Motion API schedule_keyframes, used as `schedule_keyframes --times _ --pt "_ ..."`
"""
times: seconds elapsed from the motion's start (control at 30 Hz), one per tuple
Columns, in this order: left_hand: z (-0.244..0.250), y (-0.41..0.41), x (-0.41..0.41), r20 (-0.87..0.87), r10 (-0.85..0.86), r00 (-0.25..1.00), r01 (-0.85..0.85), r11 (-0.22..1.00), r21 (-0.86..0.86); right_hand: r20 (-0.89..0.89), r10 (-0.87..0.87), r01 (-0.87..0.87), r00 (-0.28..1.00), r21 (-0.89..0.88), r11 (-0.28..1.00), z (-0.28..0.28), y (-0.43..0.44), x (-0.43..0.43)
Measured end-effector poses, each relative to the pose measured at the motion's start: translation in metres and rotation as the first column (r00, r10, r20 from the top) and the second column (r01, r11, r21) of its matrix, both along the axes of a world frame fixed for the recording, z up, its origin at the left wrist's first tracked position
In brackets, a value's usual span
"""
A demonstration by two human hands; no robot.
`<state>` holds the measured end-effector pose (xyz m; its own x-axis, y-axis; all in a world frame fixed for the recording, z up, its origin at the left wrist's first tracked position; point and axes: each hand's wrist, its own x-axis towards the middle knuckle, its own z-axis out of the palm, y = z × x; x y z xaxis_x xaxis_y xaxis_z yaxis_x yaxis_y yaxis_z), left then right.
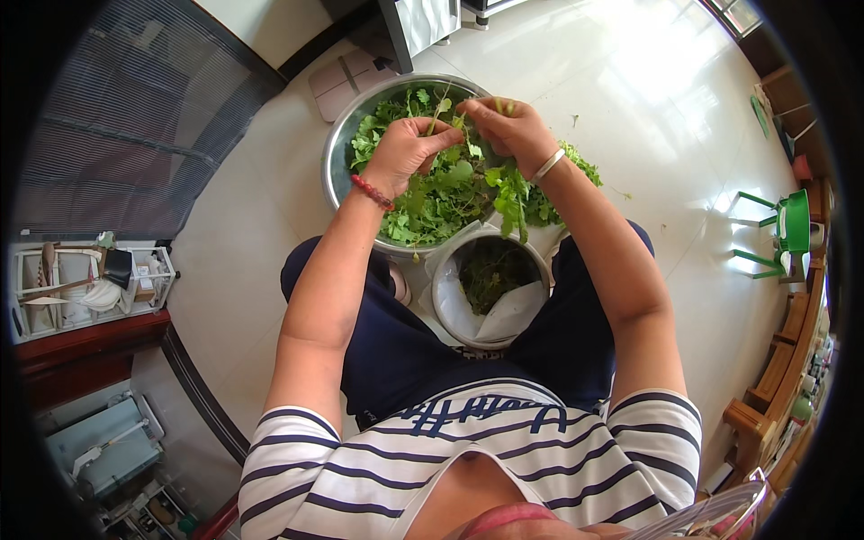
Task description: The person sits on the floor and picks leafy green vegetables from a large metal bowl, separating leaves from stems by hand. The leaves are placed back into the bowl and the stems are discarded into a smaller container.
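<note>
Over a wide metal basin [329, 165] heaped with leafy greens [425, 209], both my hands work close together. My left hand [413, 145] pinches a thin stem or leaf between thumb and forefinger. Just right of it, my right hand [509, 128] grips a bunch of green stems [509, 199], whose leaves hang down below the palm. The exact spot where the fingers meet the stems is partly hidden. Between my knees stands a round bin [440, 310] with a pale liner; dark plant scraps [496, 273] lie inside it.
More greens [580, 162] lie on the tiled floor right of the basin, with a few loose bits beyond. A pink flat scale [347, 81] sits behind the basin. At far right are a green stool [791, 223] and wooden furniture [776, 371]; a white rack [94, 290] stands left.
</note>
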<state>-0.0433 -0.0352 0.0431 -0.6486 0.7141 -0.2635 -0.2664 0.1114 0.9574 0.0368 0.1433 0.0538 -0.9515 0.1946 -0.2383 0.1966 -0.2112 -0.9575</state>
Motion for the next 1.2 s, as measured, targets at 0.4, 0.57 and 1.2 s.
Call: schedule_keyframes --times 0.4,0.57,1.2 --pt "0.004 -0.007 -0.005 0.001 0.005 1.0 -0.005 1.0 -0.001 -0.044 0.138 -0.127 0.989 0.197 0.972 0.003 0.02 0.003" --pt "0.012 -0.014 -0.011 0.062 0.048 0.997 -0.052 0.997 0.065 0.011 0.383 -0.376 0.924 0.212 0.902 0.017 0.034 0.017" --pt "-0.003 -0.003 0.002 -0.062 -0.032 0.998 0.03 0.999 -0.035 -0.093 0.088 -0.07 0.992 0.184 0.98 -0.009 -0.01 0.007"
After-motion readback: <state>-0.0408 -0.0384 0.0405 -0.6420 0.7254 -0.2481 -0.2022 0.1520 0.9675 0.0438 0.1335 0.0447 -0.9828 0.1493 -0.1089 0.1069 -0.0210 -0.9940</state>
